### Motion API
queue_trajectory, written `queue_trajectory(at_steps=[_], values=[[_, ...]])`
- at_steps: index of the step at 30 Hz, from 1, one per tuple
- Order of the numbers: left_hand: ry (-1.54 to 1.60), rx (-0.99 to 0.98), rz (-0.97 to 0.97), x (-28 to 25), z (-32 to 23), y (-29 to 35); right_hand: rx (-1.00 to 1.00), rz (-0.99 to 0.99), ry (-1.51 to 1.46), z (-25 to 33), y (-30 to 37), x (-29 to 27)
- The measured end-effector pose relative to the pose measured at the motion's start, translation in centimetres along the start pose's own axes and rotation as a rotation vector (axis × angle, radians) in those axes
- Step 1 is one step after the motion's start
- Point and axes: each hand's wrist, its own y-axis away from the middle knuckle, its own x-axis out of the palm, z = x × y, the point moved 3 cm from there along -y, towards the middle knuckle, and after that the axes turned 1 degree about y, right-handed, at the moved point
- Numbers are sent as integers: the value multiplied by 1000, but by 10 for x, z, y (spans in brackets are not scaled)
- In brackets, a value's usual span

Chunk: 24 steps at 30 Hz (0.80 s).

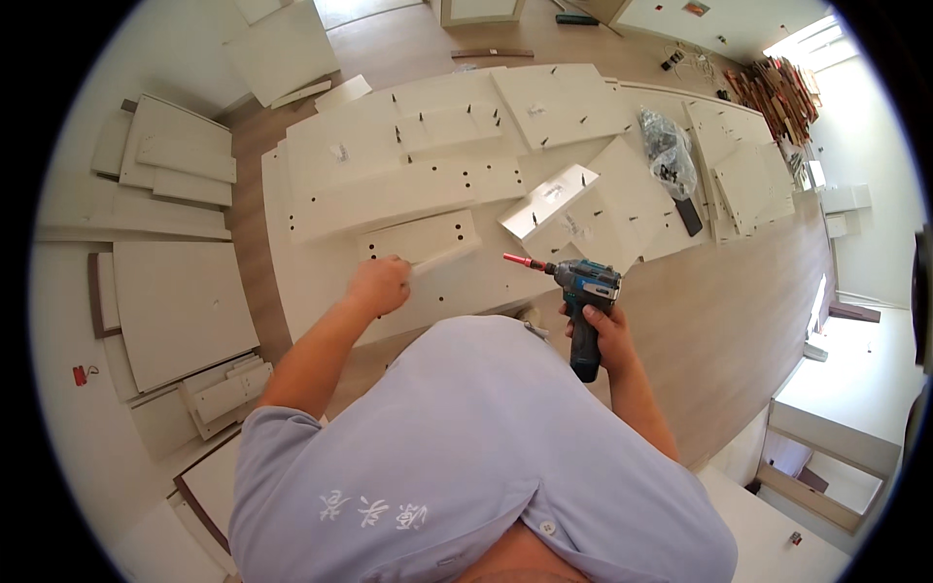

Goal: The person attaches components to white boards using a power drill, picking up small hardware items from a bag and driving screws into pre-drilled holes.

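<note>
My right hand is wrapped round the grip of a blue and black cordless drill. A long red bit points left from its chuck, over the white panels and touching none of them. My left hand is closed on the near left end of a small white panel with dark round holes. The panel's near edge looks blurred, and my fingertips are partly hidden. Beyond it lies a larger white panel with more dark holes. Several dark dowel screws stand upright on the panels farther back.
A glossy white strip lies right of the small panel. Farther right are a clear plastic bag and a black bar. White boards lean along the left wall. Wood strips are heaped at the far right.
</note>
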Motion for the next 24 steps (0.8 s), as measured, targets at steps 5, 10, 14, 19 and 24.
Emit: queue_trajectory(at_steps=[5,10,14,19,24], values=[[366,20,107,14,20,-3,4,-35,-61,-10,5,-1],[406,15,-37,69,37,-21,3,-39,-75,-11,5,2],[545,-47,-437,61,9,-2,36,-61,26,-13,2,-2],[2359,-570,-27,145,27,-1,103,86,208,-3,-15,26],[2598,-565,19,141,-18,7,147,226,388,2,-30,50]])
